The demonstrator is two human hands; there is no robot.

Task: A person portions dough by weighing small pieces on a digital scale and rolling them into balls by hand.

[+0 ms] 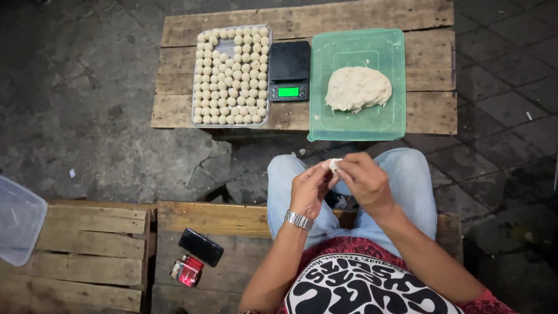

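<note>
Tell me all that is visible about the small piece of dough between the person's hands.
The small piece of dough is pale cream, soft-looking and roughly rounded. Only its top shows; the rest is hidden by fingers. The left hand and right hand pinch it together at their fingertips, above the person's knees. It matches in colour the large dough lump on the green lid.

Seated, knees apart in pale blue jeans, the person brings both hands together at the centre of the frame. The left hand (308,191), a silver metal watch on its wrist, curls inward; the right hand (365,180) meets it, fingertips (343,167) pinched close, forearms angling up from the lower edge.
</note>
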